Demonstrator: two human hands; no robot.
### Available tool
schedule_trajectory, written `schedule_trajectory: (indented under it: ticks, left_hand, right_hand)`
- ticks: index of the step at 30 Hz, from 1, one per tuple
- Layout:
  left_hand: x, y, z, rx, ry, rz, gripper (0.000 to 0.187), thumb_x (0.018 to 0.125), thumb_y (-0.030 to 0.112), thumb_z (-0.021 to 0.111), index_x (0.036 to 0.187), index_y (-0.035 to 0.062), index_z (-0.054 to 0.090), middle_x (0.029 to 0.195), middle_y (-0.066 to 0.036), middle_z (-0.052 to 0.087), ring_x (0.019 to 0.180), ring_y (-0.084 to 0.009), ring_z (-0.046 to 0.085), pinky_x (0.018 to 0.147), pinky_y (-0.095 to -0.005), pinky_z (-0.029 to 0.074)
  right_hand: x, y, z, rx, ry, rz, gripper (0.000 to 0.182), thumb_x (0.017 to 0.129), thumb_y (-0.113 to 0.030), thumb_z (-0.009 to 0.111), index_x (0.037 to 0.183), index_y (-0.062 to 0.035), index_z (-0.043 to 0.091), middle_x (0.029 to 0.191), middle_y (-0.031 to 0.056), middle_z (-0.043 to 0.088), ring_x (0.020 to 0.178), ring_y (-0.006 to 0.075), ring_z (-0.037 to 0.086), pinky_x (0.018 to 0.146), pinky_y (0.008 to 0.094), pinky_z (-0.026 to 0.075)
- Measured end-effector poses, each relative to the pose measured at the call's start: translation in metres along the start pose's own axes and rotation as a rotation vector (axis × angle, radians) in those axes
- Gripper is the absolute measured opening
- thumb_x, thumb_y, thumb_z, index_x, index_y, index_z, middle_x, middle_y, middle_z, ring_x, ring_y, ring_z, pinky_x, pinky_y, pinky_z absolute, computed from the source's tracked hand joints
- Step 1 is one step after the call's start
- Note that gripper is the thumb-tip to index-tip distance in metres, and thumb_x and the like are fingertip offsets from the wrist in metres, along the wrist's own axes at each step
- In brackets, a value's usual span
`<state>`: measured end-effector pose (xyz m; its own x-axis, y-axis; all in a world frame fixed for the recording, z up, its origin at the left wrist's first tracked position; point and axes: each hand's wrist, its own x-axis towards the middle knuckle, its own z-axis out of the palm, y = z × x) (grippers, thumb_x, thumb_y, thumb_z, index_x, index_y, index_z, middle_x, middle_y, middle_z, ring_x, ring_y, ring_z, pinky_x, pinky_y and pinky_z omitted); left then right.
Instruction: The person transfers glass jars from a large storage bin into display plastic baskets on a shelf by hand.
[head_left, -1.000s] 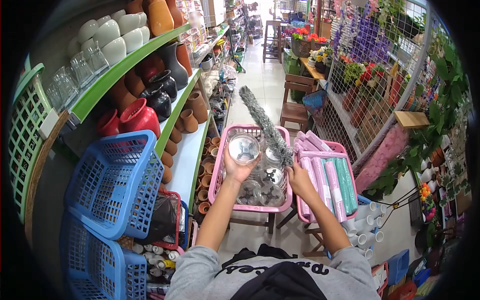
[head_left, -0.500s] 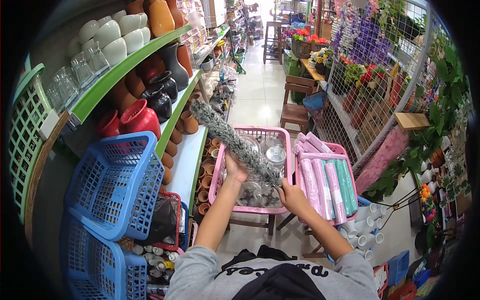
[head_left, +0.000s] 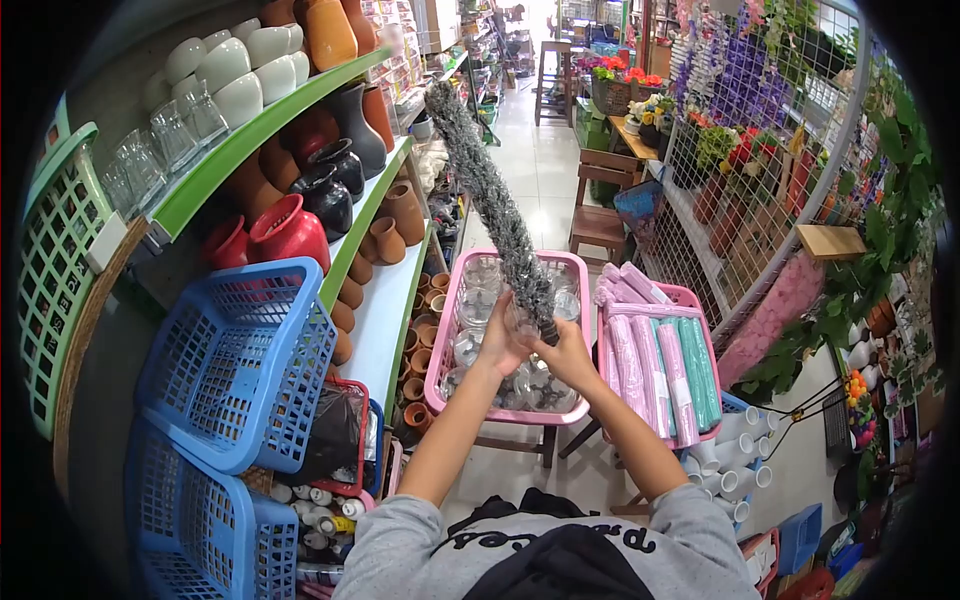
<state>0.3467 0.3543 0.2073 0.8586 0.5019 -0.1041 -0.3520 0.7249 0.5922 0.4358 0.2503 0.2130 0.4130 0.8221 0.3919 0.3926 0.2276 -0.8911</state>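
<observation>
Grips a long, fuzzy grey duster (head_left: 488,195) at its near end in the right hand (head_left: 570,357), with fingers closed around the base. Points the far tip forward and to the left, away from the body and toward the far end of the green-edged shelf (head_left: 270,124). Sets the long axis on a slant, running from beside the right hand, across the view of the far part of a pink basket (head_left: 530,414), and on past its rim against the aisle floor.

Curves the left hand (head_left: 500,347) half open around a clear container (head_left: 521,322), just beside the duster's near end. Cannot tell the container's full shape behind fingers and bristles. Brings both hands close together above the basket, over more clear containers (head_left: 467,348) inside it.

Shows, just right of that basket, a second pink basket (head_left: 697,302) full of pink and teal packs (head_left: 704,375), lying lengthwise away from the body. Shows blue baskets (head_left: 205,447) to the left, well apart from the hands.
</observation>
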Motion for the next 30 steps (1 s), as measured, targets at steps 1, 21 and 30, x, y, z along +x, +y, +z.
schedule_trajectory:
  ticks: [1,21,30]
  left_hand:
    - [-0.002,0.002,0.005,0.044,0.005,0.003,0.056,0.081,0.059,0.051,0.113,0.0125,0.054,0.1,-0.005,0.061,0.086,-0.0193,0.059,0.074,-0.0335,0.05]
    - [0.015,0.006,-0.037,0.064,0.143,0.274,0.028,0.092,0.021,0.045,0.114,0.0048,0.043,0.104,-0.008,0.056,0.094,-0.0205,0.059,0.081,-0.0361,0.051]
    - [0.007,0.008,-0.029,0.102,0.108,0.444,0.029,0.092,0.015,0.045,0.118,0.0045,0.043,0.113,-0.012,0.055,0.104,-0.0237,0.056,0.09,-0.0412,0.046]
  right_hand:
    - [0.003,-0.006,-0.002,0.001,-0.057,0.106,0.018,0.076,-0.006,0.065,0.092,0.0022,0.06,0.066,0.0005,0.059,0.056,0.0041,0.05,0.049,0.0211,0.039]
    - [-0.028,0.011,-0.026,-0.368,0.044,0.102,0.028,0.092,-0.026,0.047,0.093,0.0017,0.048,0.055,0.0177,0.052,0.046,0.0351,0.049,0.048,0.0418,0.041]
    - [-0.032,0.016,-0.047,-0.487,0.063,0.189,0.027,0.09,-0.021,0.045,0.09,0.0051,0.05,0.067,0.0298,0.055,0.068,0.0486,0.054,0.06,0.0517,0.041]
